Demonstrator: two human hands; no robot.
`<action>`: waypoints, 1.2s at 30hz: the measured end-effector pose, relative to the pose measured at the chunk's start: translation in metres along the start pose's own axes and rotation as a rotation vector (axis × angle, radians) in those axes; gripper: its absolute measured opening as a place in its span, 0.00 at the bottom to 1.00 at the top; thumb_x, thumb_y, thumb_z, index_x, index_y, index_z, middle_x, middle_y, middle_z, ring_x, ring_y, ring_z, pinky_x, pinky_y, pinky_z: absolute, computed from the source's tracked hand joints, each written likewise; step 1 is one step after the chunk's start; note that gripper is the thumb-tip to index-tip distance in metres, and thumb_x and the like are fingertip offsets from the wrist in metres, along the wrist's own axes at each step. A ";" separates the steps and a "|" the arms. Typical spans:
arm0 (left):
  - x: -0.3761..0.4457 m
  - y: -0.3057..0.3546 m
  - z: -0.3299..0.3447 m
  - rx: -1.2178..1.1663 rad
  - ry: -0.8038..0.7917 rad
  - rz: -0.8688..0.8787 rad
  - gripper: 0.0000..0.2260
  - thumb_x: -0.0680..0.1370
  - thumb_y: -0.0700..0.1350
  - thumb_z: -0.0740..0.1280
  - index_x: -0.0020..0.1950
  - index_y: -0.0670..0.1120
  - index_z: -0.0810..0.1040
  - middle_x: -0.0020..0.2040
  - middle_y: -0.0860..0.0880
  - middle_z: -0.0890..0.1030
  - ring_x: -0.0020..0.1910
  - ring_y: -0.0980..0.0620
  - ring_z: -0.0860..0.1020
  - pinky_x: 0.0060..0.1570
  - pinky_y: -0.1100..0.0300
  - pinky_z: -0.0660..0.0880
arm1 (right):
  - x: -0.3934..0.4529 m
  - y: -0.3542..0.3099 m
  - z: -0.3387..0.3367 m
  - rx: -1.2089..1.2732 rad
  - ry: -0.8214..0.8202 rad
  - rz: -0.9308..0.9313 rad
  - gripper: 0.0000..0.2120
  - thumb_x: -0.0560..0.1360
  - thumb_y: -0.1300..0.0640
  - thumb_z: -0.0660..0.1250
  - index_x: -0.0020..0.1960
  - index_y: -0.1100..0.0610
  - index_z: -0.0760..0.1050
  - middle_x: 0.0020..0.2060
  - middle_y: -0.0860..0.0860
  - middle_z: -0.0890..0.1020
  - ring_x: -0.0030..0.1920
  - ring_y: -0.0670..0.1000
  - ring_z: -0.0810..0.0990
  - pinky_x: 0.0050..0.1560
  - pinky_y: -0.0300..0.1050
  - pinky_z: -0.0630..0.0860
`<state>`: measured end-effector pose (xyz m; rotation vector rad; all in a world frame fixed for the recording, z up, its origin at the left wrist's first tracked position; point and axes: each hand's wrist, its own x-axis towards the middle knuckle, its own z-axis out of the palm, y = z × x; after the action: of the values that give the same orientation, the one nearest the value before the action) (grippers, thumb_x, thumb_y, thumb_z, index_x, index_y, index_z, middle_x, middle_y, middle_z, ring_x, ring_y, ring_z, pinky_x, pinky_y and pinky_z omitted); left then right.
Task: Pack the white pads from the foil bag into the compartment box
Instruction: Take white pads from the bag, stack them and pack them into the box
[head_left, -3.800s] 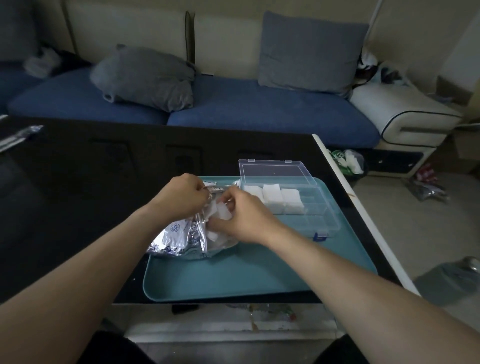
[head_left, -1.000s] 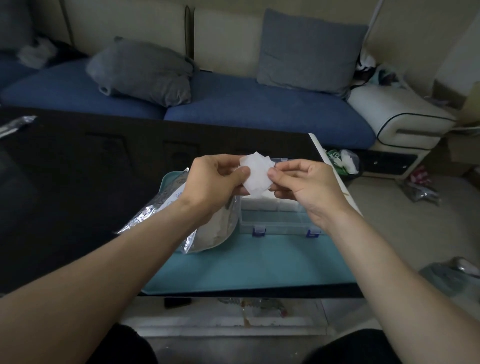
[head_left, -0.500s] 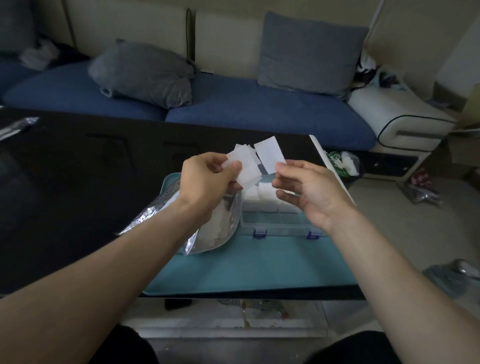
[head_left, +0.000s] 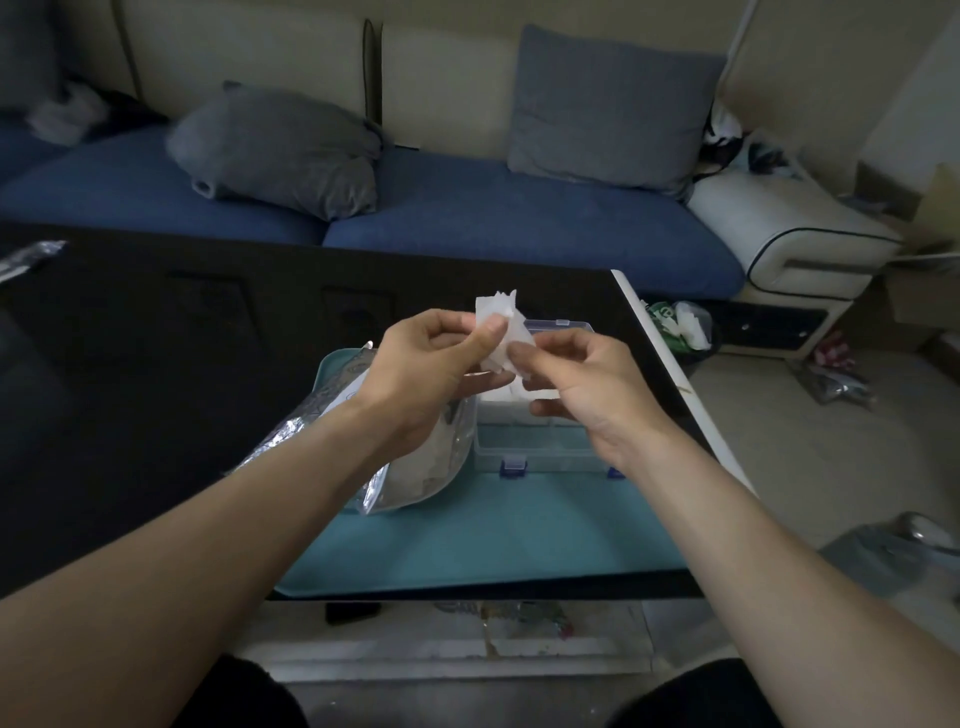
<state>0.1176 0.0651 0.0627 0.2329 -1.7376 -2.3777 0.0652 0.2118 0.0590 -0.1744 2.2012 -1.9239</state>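
A crumpled foil strip (head_left: 28, 257) lies at the far left edge of the dark table (head_left: 156, 364). Further right, the foil bag (head_left: 410, 467) lies on the left part of the teal tray (head_left: 493, 540), its mouth toward the person, with white pads visible inside through its clear face. Above it the left hand (head_left: 421, 369) is raised, its grip closed on a small bunch of white pads (head_left: 501, 325) — thumb pressed on the near face, fingers curled behind. The right hand (head_left: 582, 384) meets the same bunch from the other side, its thumb and forefinger pinching the lower right edge of the pads; the remaining fingers are curled loosely beneath. How many pads are in the bunch cannot be told. Below and behind the hands, the clear compartment box (head_left: 540, 447) stands on the tray just beside the bag, lid open to the back, 2 blue latches on its near wall. White pads fill its rear compartments; the near compartments show none.
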 end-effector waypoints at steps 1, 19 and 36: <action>-0.001 0.000 0.000 0.022 -0.031 0.001 0.11 0.78 0.42 0.70 0.52 0.35 0.77 0.41 0.41 0.85 0.43 0.45 0.85 0.45 0.55 0.83 | -0.001 0.000 0.000 -0.002 -0.015 0.004 0.13 0.72 0.55 0.78 0.52 0.59 0.81 0.41 0.51 0.86 0.39 0.47 0.84 0.35 0.42 0.79; 0.006 -0.005 -0.001 0.189 0.106 0.057 0.08 0.81 0.37 0.65 0.58 0.34 0.77 0.37 0.47 0.83 0.36 0.50 0.84 0.39 0.58 0.83 | -0.001 -0.006 -0.023 0.011 -0.220 -0.099 0.04 0.76 0.64 0.73 0.50 0.59 0.81 0.40 0.52 0.85 0.42 0.54 0.86 0.39 0.47 0.83; 0.001 -0.006 0.000 0.258 0.082 0.047 0.07 0.79 0.40 0.69 0.52 0.37 0.81 0.39 0.42 0.86 0.39 0.47 0.85 0.39 0.61 0.82 | -0.004 -0.004 -0.009 0.085 -0.054 -0.075 0.04 0.76 0.63 0.72 0.50 0.61 0.80 0.38 0.54 0.85 0.37 0.51 0.85 0.35 0.41 0.79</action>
<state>0.1162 0.0660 0.0573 0.3170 -1.9850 -2.0777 0.0667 0.2209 0.0640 -0.2957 2.1026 -2.0224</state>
